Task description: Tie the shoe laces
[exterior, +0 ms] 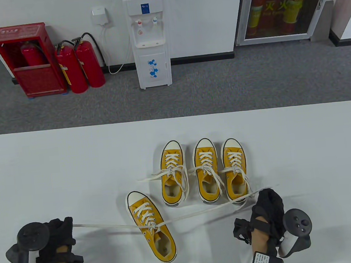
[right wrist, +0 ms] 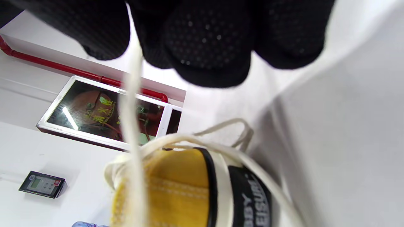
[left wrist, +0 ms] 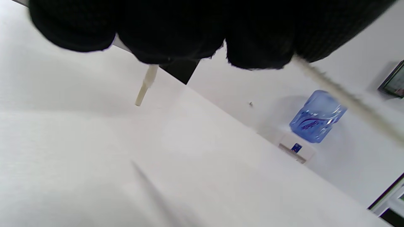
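White worktop (exterior: 42,169); four yellow sneakers on it. Near shoe (exterior: 151,227) lies close to the front edge, about midway between my hands, toe angled toward the far left. Its two lace ends are drawn out taut to either side, crossing over the tongue at the top eyelets.

Left hand (exterior: 59,234), near the front left corner: fingers (left wrist: 164,34) curled tight round the left lace (exterior: 104,226). Left wrist view shows the lace tip (left wrist: 145,85) sticking out below the fingers, and the running part leaving at the other side, blurred.

Right hand (exterior: 268,208), toward the front right: fingers (right wrist: 208,41) clenched on the right lace (exterior: 207,209), which runs low over the worktop from the shoe up to the hand. Right wrist view shows that lace passing between the gloved fingers, with the heel of another sneaker just below.

Three other shoes (exterior: 204,170) stand in a row near the middle of the worktop, toes toward the far edge, laces loose and untied, trailing on the surface. The rightmost of them sits just beside my right hand.

Beyond the far edge, on the floor: water dispenser (exterior: 147,38), red fire extinguishers (exterior: 79,66).
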Demonstrator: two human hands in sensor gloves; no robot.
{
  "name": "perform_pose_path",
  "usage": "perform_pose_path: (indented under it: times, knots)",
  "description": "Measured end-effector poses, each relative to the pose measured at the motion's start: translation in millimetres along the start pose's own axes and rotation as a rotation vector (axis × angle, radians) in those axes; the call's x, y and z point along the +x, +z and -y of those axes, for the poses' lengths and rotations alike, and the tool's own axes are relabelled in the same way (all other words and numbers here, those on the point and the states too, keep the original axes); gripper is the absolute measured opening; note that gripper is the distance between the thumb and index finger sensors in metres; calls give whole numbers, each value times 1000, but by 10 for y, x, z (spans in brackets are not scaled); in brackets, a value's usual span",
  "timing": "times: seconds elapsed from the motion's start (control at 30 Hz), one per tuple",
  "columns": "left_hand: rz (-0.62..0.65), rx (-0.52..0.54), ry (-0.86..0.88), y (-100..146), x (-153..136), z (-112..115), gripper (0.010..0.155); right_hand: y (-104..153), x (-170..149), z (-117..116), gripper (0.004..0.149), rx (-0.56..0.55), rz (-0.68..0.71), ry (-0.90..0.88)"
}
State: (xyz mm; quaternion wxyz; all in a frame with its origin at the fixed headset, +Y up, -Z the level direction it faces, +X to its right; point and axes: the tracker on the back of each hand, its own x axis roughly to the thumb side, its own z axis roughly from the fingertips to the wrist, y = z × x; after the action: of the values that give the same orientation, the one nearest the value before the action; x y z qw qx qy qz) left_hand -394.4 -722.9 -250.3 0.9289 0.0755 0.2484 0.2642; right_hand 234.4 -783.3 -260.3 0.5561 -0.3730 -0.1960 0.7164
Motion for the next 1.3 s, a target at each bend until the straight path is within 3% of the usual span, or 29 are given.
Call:
perform_pose_path:
  times: [0.1, 0.27, 0.53, 0.77, 0.97, 1.3]
  knots:
    - [43, 13, 58, 20, 35, -8, 37, 10, 44, 28, 59, -6, 21, -23]
    - [121, 31, 242, 55, 87, 1, 38, 103, 226, 49, 57, -79, 210, -12]
    - [211, 51, 367, 121, 181, -10, 39, 401, 529, -138, 50, 43, 494, 6]
    - [237, 27, 522, 153, 207, -23, 40, 831, 663, -526, 49, 283, 758, 92]
    - [243, 33, 544, 164, 214, -12, 41, 1131, 613, -839, 53, 513, 872, 259]
    - [245, 44, 534, 161, 212, 21, 40, 1360, 433, -1175, 63, 775, 882, 554]
